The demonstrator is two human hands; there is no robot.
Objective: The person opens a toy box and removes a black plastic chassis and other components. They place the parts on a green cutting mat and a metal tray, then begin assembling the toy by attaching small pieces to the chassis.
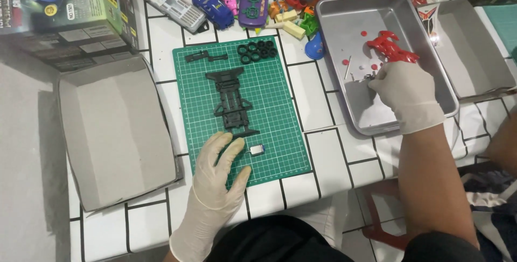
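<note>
Left hand (215, 173), white-gloved: released, flat, palm down on the near edge of the green cutting mat (280, 111). Black toy-car chassis (231, 100): on the mat just beyond its fingertips, long axis running away from the person. Small silver motor (257, 149): just right of the fingers. Right hand (401, 92), gloved: in the metal tray (344, 14), fingers curled over small parts, exact hold indiscernible; red plastic piece (392, 47) just beyond.

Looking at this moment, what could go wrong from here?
1. The right hand is picking among tiny loose parts in the metal tray; gloved fingers could fumble or flick one out.
2. The left hand rests flat on the green cutting mat beside the small silver motor; a shift might knock it away.
3. The black tyres lie loose near the mat's edge and might roll into the toy pile.
</note>
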